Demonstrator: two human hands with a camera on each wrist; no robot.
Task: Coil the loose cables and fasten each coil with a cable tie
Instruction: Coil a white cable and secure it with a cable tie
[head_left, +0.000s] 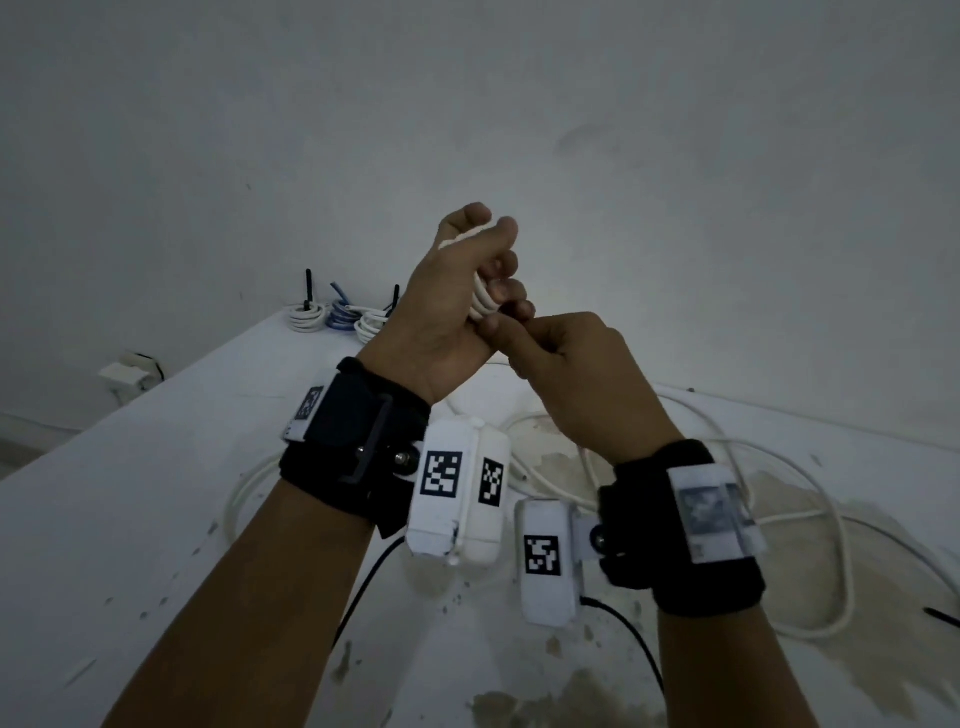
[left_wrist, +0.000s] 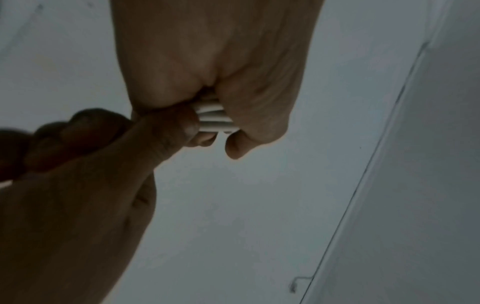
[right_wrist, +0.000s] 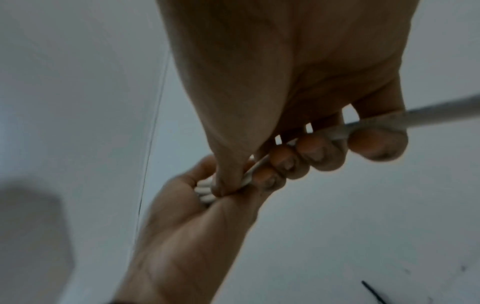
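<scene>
Head view: left hand curls round the white coil, right hand fists the loose cable beside it.

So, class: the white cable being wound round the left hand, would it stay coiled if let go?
Probably not: the white cable looks springy, its loose length lying in wide curves on the table. The left hand grips the loops. The tied coils hold shape.

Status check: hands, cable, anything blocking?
Left hand grips white coil. Right hand feeds the loose cable. No tie on yet. Three tied coils sit clear behind.
</scene>
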